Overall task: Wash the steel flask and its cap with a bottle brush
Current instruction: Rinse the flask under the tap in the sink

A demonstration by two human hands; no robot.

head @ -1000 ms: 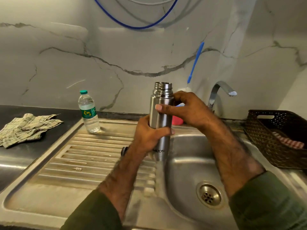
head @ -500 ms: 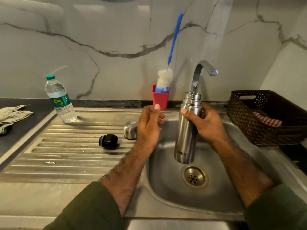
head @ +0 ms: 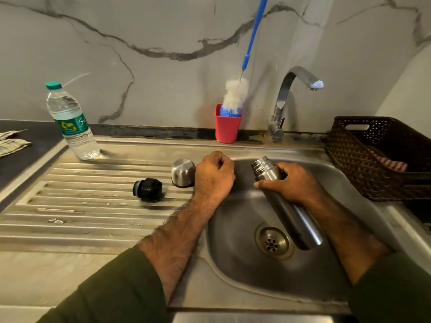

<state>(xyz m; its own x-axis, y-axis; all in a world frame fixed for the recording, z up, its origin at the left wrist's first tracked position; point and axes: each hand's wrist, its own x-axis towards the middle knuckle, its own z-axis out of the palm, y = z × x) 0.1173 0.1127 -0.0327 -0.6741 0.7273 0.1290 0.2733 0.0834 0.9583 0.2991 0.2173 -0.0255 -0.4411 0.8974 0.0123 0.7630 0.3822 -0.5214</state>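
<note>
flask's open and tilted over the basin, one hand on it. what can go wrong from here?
Possible risks:
1. Only the right hand grips the steel flask, tilted over the sink; wet steel could slip.
2. The black stopper lies on its side on the ribbed drainboard and might roll.
3. The bottle brush stands tall in the red cup; pulling it may tip the cup.

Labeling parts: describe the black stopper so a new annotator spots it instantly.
Start at the ribbed steel draining board left of the sink bowl. The stopper lies on its side there, left of the domed steel cap. It is the only black piece on the board.
</note>
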